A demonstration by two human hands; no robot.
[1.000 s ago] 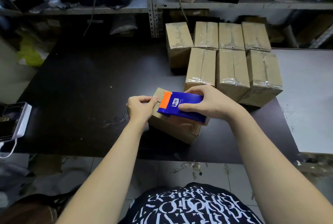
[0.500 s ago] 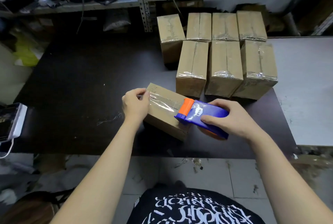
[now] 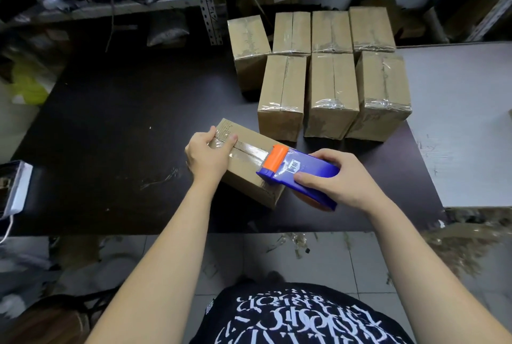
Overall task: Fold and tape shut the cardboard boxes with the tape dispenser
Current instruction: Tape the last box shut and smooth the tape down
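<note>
A small cardboard box (image 3: 249,174) lies at an angle on the dark table (image 3: 124,136), a strip of clear tape running along its top seam. My left hand (image 3: 206,154) grips the box's far left end, thumb and fingers pressing on the taped end. My right hand (image 3: 336,177) holds the blue tape dispenser (image 3: 302,170); its orange head rests on the right end of the box top, with the body hanging past that edge.
Several taped boxes (image 3: 329,75) stand in two rows at the back right of the table. A white table (image 3: 465,122) adjoins on the right. A phone-like device (image 3: 13,186) sits at the left edge. Metal shelving (image 3: 205,3) rises behind.
My right hand has drawn the dispenser from the left part of the box top to its right end, leaving tape along the seam. My left hand stayed on the box's left end.
</note>
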